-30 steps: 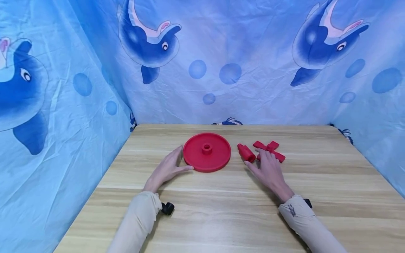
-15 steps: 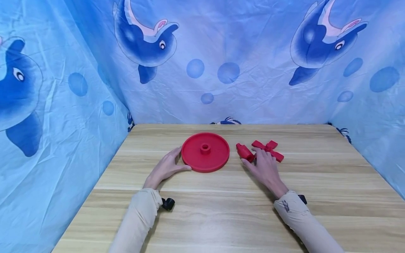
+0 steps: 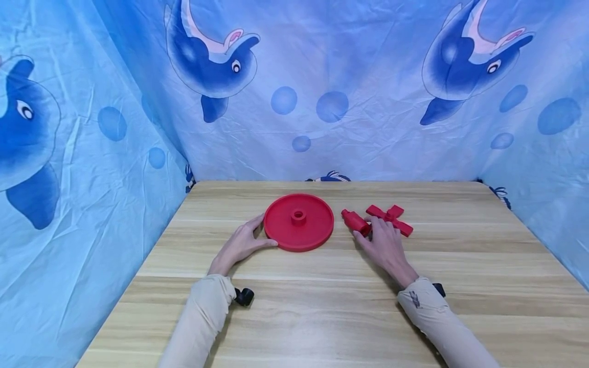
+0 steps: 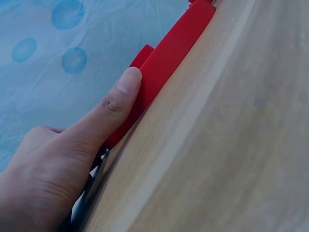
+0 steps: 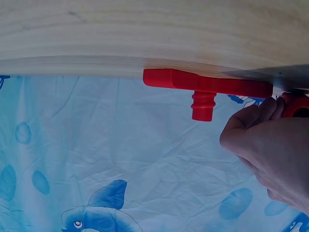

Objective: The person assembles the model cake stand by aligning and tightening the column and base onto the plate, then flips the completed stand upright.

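A red round tray-like disc (image 3: 284,232) with a raised rim and a hollow central hub lies flat on the table. My left hand (image 3: 236,248) holds its left edge, the thumb against the outer rim (image 4: 169,58) in the left wrist view; the fingertips are hidden there. To the right, a red bottle-shaped piece (image 3: 353,220) with a narrow neck lies on its side, and my right hand (image 3: 385,245) grips its near end between thumb and fingers. Just beyond those fingers is a red cross-shaped piece (image 3: 394,211), partly covered; the right wrist view shows its ridged stem (image 5: 203,106).
The wooden table (image 3: 303,306) ends at a blue dolphin-print curtain (image 3: 303,138) behind and on both sides. A small black device (image 3: 244,297) sits at the left wrist, another (image 3: 439,290) at the right.
My right fingers have drawn in around the bottle-shaped piece, and its neck end has swung slightly left. My left hand stays at the disc; the head view has shifted a little.
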A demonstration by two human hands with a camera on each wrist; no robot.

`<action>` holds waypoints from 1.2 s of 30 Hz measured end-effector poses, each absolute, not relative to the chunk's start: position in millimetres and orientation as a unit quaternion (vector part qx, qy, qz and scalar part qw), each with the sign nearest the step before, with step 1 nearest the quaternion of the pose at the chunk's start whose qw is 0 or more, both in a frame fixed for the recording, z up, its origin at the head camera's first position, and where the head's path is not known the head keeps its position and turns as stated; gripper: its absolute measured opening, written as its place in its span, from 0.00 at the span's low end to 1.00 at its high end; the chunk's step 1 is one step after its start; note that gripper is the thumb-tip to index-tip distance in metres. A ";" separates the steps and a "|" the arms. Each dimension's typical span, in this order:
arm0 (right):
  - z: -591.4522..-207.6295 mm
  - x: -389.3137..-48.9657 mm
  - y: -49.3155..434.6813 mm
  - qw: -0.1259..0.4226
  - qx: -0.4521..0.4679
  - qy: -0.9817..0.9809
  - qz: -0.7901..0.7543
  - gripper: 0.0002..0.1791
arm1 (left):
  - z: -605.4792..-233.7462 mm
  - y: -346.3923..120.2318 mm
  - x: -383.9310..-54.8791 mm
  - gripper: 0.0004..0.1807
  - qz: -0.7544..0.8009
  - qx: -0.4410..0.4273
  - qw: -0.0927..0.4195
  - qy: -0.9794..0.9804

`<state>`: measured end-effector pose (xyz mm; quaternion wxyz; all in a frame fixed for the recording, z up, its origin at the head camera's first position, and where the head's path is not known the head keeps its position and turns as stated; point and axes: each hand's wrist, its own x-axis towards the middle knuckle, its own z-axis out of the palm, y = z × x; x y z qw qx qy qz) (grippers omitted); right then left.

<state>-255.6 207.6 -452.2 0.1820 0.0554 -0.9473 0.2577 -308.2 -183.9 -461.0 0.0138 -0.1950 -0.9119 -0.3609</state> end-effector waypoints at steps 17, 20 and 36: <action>-436.9 -259.2 211.4 0.226 0.077 -0.922 0.304 0.32 | -462.3 -184.9 -308.7 0.57 -0.382 -0.189 0.014 -0.904; -433.0 -259.9 210.7 0.241 0.089 -0.913 0.316 0.32 | -461.8 -184.7 -308.2 0.57 -0.383 -0.192 0.013 -0.904; -411.4 -274.5 184.1 0.277 0.147 -0.874 0.371 0.25 | -460.7 -185.5 -306.0 0.58 -0.380 -0.183 0.010 -0.907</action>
